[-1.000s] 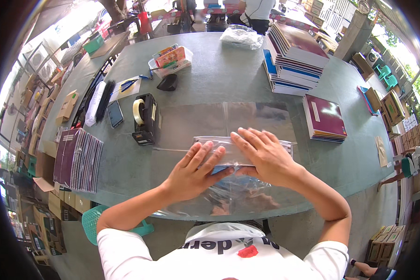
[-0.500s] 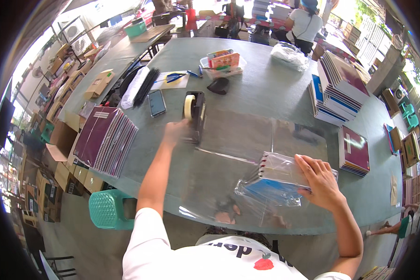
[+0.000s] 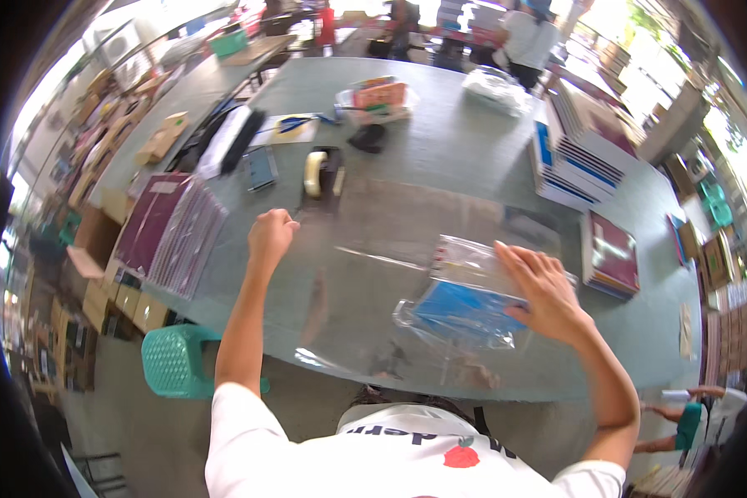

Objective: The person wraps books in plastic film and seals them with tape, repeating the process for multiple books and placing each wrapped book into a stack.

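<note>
step: likely taping up clear-wrapped bundle (image 3: 466,309), 4 o'clock off view centre | right hand (image 3: 546,292): fingers flat on it | left hand (image 3: 272,236), 9 o'clock, near tape dispenser (image 3: 334,173): fingers curled, can't tell holding | next calls for: pin, seal

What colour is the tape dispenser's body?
The tape dispenser is black; best seen in the head view.

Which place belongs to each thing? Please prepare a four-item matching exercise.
Things:
1. Black tape dispenser with cream roll
2. Green plastic stool
3. Blue-sided bundle in clear plastic film
4. Crumpled, whitish plastic bag

Places:
A. Touched by the right hand
B. Far side of the grey-green table
C. Off the table, lower left
D. Closest to the left hand

Pairs: 1-D, 2-C, 3-A, 4-B
</note>
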Available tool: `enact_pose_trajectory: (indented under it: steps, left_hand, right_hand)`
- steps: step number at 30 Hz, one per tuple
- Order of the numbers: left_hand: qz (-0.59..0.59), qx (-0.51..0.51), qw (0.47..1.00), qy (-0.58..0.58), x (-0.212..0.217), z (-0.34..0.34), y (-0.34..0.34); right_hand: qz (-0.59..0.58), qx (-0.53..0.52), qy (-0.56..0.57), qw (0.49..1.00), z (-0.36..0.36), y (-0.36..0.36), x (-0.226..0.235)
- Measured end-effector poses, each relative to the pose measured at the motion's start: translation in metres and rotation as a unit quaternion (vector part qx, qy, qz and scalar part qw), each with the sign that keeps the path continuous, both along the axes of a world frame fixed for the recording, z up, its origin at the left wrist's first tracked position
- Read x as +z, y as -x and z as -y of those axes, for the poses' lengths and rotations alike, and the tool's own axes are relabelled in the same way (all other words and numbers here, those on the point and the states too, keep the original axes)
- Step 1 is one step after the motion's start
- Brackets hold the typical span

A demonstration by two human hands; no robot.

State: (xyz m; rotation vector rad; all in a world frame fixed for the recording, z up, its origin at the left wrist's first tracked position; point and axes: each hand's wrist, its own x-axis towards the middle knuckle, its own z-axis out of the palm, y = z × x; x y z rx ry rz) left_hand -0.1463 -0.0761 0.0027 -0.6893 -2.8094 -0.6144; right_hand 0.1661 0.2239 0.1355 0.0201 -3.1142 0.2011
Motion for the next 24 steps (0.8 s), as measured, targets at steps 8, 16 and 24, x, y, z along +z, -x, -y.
enact_pose_trajectory:
  steps: [8, 16, 24]
  left_hand:
    - [0.504, -0.153, 0.686, -0.501, 0.004, -0.126, -0.27]
    - [0.111, -0.061, 0.913, -0.388, -0.022, -0.158, -0.272]
    - [0.184, -0.162, 0.919, -0.309, -0.058, -0.163, -0.334]
  right_hand:
    - [-0.013, 0.038, 0.015, 0.999, -0.008, 0.001, -0.011]
    - [0.009, 0.086, 0.058, 0.995, -0.024, -0.002, 0.0]
    - [-0.408, 0.405, -0.028, 0.818, 0.037, -0.169, 0.108]
